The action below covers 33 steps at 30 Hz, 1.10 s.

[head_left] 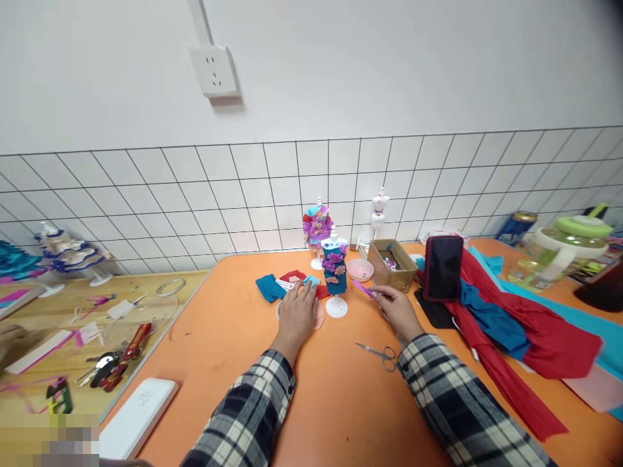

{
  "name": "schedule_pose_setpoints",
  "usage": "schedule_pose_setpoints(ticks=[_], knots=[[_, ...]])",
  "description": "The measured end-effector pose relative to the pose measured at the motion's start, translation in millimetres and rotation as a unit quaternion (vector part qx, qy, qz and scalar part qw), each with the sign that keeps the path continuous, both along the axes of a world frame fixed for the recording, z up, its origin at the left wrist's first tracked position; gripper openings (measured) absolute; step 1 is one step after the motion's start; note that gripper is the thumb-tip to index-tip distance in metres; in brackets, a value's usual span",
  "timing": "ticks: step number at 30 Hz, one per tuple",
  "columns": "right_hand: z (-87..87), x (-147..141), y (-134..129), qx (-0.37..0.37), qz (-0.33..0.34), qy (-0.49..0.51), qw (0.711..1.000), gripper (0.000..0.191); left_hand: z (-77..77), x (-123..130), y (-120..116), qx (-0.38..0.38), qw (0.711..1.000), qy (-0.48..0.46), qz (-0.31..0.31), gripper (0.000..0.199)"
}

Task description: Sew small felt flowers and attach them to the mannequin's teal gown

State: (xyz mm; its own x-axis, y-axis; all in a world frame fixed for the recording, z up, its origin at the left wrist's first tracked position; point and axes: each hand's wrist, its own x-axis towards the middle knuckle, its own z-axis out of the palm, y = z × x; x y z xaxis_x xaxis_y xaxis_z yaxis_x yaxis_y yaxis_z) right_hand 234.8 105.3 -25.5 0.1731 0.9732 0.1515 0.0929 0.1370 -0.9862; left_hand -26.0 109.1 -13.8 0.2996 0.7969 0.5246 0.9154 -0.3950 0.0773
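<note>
My left hand point(298, 311) lies with fingers stretched over a small pile of crepe paper scraps, among them a teal piece point(269, 288) and a light pink one point(319, 316). Between the fingertips of my right hand point(396, 312) is a purple paper strip point(361, 288), pointing left. A mini dress form point(335, 275) in a teal dress with purple and peach flowers stands upright between my hands, touched by neither. Small scissors point(382, 355) lie on the orange table point(335, 402) below my right hand, their blades slightly apart.
Behind stand a purple-dressed form point(318, 227), a bare white form point(379, 211), a pink bowl point(360, 270) and a cardboard box point(407, 274). At right are a phone point(442, 269), red crepe paper point(530, 324) and a glass jug point(549, 259). Another person's hand point(17, 340) shows far left.
</note>
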Motion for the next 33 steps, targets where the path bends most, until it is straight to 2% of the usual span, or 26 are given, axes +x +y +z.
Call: schedule_pose_setpoints(ticks=[3, 6, 7, 9, 11, 12, 15, 19, 22, 23, 25, 27, 28, 30, 32, 33], knots=[[15.2, 3, 1, 0.104, -0.112, -0.120, 0.981, 0.035, -6.7, 9, 9, 0.006, 1.000, 0.021, -0.018, 0.044], [39.5, 13, 12, 0.171, -0.221, -0.284, 0.917, 0.032, -14.2, 8, 12, -0.033, 0.999, 0.020, -0.038, 0.041], [47.9, 17, 18, 0.170, -0.236, -0.342, 0.894, 0.031, -15.6, 6, 12, -0.046, 0.998, 0.007, -0.040, 0.040], [62.5, 22, 30, 0.103, -0.255, -0.449, 0.851, 0.033, -16.0, 1, 11, -0.058, 0.997, -0.033, -0.037, 0.036], [72.1, 23, 39, 0.030, -0.238, -0.518, 0.821, 0.034, -14.0, -3, 11, -0.052, 0.995, -0.077, -0.027, 0.029], [74.8, 23, 41, 0.019, -0.228, -0.535, 0.813, 0.034, -12.6, -5, 11, -0.046, 0.994, -0.097, -0.022, 0.026], [75.6, 21, 37, 0.054, -0.217, -0.543, 0.810, 0.033, -9.4, -11, 13, -0.028, 0.988, -0.151, -0.010, 0.024], [62.3, 22, 16, 0.084, -0.235, -0.522, 0.816, 0.029, -5.9, -18, 12, -0.005, 0.978, -0.207, -0.004, 0.033], [43.5, 17, -10, 0.125, -0.248, -0.445, 0.852, 0.033, 1.4, -16, -3, 0.005, 0.968, -0.249, 0.000, 0.036], [36.6, 13, -19, 0.142, -0.226, -0.406, 0.874, 0.034, 4.5, -14, -11, -0.002, 0.958, -0.288, -0.012, 0.035], [24.4, 0, -37, 0.141, -0.091, -0.334, 0.928, 0.035, 10.2, -8, -32, -0.053, 0.929, -0.362, -0.057, 0.033], [16.3, -16, -53, 0.101, 0.043, -0.213, 0.971, 0.044, 13.5, 0, -55, -0.161, 0.876, -0.438, -0.120, 0.036], [14.2, -24, -59, 0.070, 0.102, -0.136, 0.983, 0.052, 14.0, 4, -66, -0.226, 0.843, -0.463, -0.152, 0.038], [12.9, -39, -67, 0.004, 0.218, -0.010, 0.976, 0.063, 13.2, 10, -84, -0.325, 0.796, -0.475, -0.187, 0.039], [13.5, -50, -71, -0.047, 0.295, 0.037, 0.954, 0.062, 11.0, 14, -94, -0.365, 0.774, -0.474, -0.208, 0.038], [13.8, -53, -72, -0.066, 0.306, 0.030, 0.949, 0.057, 9.6, 15, -95, -0.368, 0.772, -0.476, -0.204, 0.038]])
